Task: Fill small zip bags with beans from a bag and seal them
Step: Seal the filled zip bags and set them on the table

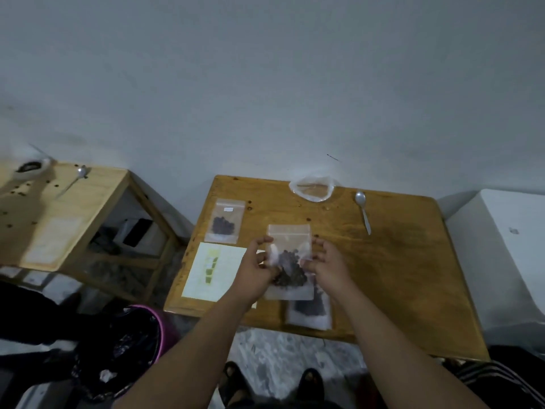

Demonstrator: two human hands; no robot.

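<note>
From the head camera I see my left hand [256,264] and right hand [328,264] meeting at the middle of the frame, both holding one small zip bag [289,246] just above the wooden surface [398,261]. The fingers of each hand are pinched on a side edge of that bag, left hand on its left edge, right hand on its right. Dark beans [288,268] sit in the lower part of the bag, and its strip end points toward the top of the frame; I cannot tell whether the strip is pressed closed. Up and to the left of it, a second bag [225,221] with beans lies flat on the surface. Below my hands, near the surface's lower edge, a third bag [309,312] with beans lies flat too. A pale sheet of paper [211,271] lies left of my left hand. At the far edge lies a crumpled clear plastic bag [312,188], with a spoon [363,211] to its right.
</note>
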